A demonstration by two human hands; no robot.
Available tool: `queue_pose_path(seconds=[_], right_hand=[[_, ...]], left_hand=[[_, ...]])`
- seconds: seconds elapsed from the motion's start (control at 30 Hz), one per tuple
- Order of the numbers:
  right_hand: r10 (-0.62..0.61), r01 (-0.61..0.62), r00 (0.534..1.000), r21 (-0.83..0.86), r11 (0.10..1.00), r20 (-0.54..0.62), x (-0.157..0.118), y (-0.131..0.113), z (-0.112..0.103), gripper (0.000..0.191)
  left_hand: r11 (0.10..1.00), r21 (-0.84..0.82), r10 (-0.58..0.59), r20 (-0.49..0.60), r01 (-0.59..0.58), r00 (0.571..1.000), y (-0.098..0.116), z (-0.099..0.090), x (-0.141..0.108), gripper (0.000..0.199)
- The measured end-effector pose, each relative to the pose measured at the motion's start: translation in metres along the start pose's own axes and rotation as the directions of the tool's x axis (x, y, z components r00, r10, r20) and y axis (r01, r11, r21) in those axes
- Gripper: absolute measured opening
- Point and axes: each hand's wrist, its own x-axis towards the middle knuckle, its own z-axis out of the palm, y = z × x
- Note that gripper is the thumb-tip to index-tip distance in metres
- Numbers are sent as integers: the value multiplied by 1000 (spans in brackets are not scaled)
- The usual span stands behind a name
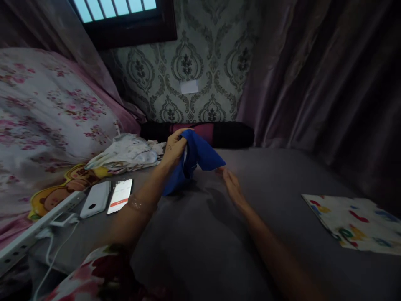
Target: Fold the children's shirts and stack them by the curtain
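Observation:
A blue piece of cloth (203, 152), perhaps a garment, hangs folded just above the grey bed sheet (200, 246). My left hand (176, 146) is closed on its upper edge. The cloth drapes down from there, and its lower left part reaches the sheet behind my left forearm. At the pointed right corner of the cloth, my right hand (231, 182) has its fingertips together on the fabric. Dim light hides the exact kind of cloth.
Crumpled white clothes (128, 152) lie beyond my left forearm. At left are a lit phone (120, 196), a white power bank (95, 200) and a power strip (40, 228) with cords. A folded patterned cloth (354, 221) lies right. A black-and-purple bolster (232, 134) lines the wall.

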Motion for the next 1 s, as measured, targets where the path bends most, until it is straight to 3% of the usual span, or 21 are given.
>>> queue_pose_path(seconds=[0.07, 0.17, 0.27, 0.4, 0.53, 0.67, 0.77, 0.83, 0.93, 1.0], right_hand=[[-26, 30, 999, 114, 993, -33, 0, -17, -1, 46], [-17, 41, 992, 194, 980, -124, 2, -23, -3, 61], [38, -10, 987, 174, 985, -155, 9, -17, -18, 41], [-17, 44, 964, 97, 994, -264, 15, -29, -58, 28], [-236, 221, 923, -84, 972, -303, 2, -71, -96, 18], [-333, 238, 896, -315, 919, -295, -23, -106, -123, 19], [-222, 129, 948, -362, 923, -229, -33, -108, -145, 26], [-50, 32, 998, -389, 921, -36, -33, -94, -162, 30], [208, -81, 954, -484, 871, 215, -25, -62, -180, 23], [337, -153, 918, -600, 785, 207, -18, -40, -184, 12]], left_hand=[[999, -26, -29, 41, 30, 999, 4, 14, -16, 31], [995, -80, -47, 110, 56, 993, 9, 29, -37, 32], [988, -147, -27, 198, 57, 980, 10, 36, -52, 37], [985, -173, 25, 206, 12, 978, 4, 37, -62, 37], [997, -77, 4, 152, 8, 988, 0, 40, -70, 28], [996, -24, -78, 138, 82, 987, 0, 49, -79, 21], [990, -25, -131, 171, 137, 976, -4, 55, -84, 21], [982, 5, -185, 223, 189, 957, -11, 59, -86, 21], [966, 87, -258, 372, 243, 892, -27, 66, -91, 23], [958, 127, -286, 470, 257, 835, -39, 72, -95, 24]])
